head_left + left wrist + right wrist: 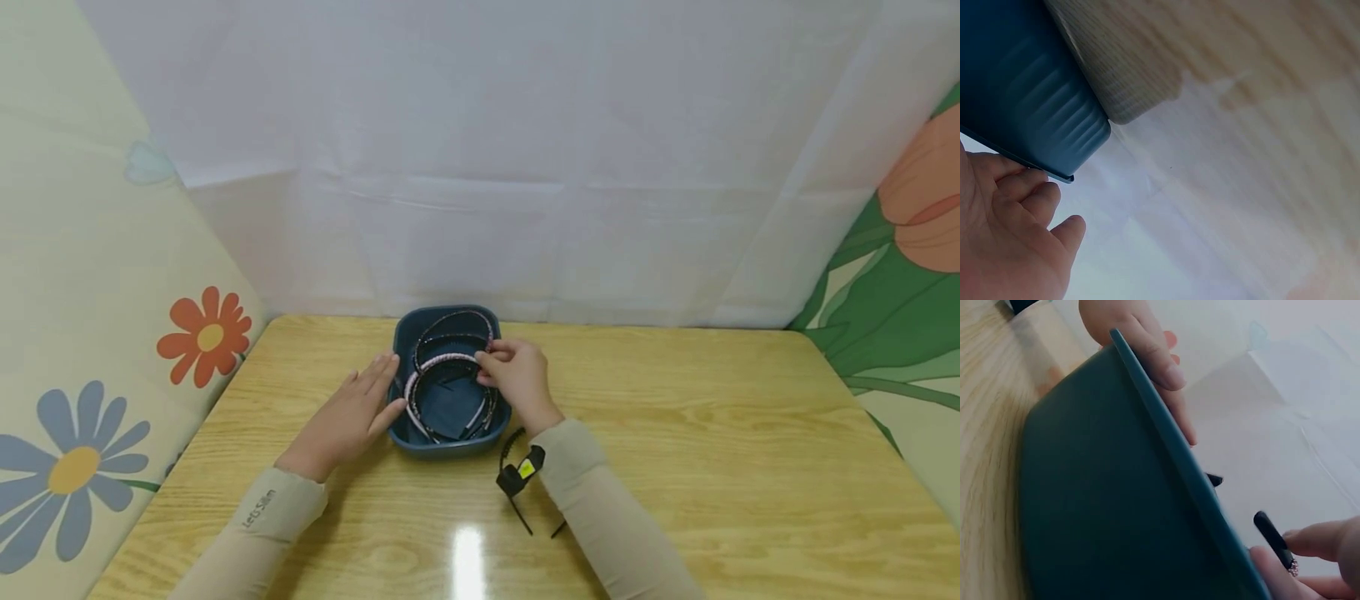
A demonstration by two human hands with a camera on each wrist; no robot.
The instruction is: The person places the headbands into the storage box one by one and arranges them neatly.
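A dark blue plastic basket stands on the table with several headbands inside. My right hand is at the basket's right rim, pinching a dark headband with pinkish sparkle. In the right wrist view the black tip of this headband shows between thumb and fingers, just above the rim. A pink-and-white headband lies nearer the front, overlapping dark ones. My left hand rests with extended fingers along the left rim; in the left wrist view its fingertips touch the rim's edge.
On the wooden table, by the basket's front right corner, lies a black headband with a yellow patch, partly behind the right forearm. A white cloth hangs behind the table. Flower-patterned sheets flank both sides.
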